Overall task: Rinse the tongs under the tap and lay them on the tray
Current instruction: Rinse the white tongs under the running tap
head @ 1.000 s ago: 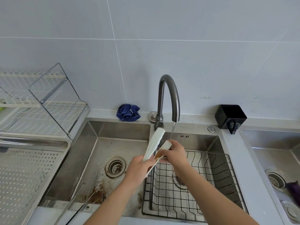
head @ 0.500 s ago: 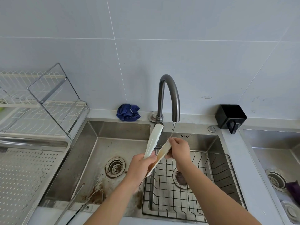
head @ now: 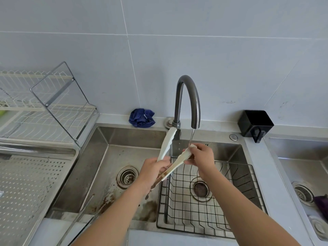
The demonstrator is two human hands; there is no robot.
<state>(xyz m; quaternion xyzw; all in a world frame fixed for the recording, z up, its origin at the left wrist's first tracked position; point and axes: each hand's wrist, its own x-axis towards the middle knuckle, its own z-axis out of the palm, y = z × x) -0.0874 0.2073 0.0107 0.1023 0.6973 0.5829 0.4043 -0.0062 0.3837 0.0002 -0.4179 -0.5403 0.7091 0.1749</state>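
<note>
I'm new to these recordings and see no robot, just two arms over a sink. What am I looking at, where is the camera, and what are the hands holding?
There is no machine: a person works bare-handed, filmed by one wide-angle camera worn on the head, looking down. The left hand grips the white tongs low down; the right hand pinches the tip of one arm under the thin stream from the tap. Brown residue shows on the tongs. Below is a steel sink with a wire basket in its right part. A perforated tray and a dish rack stand at left; a blue cloth and a black holder sit behind the sink.
</note>
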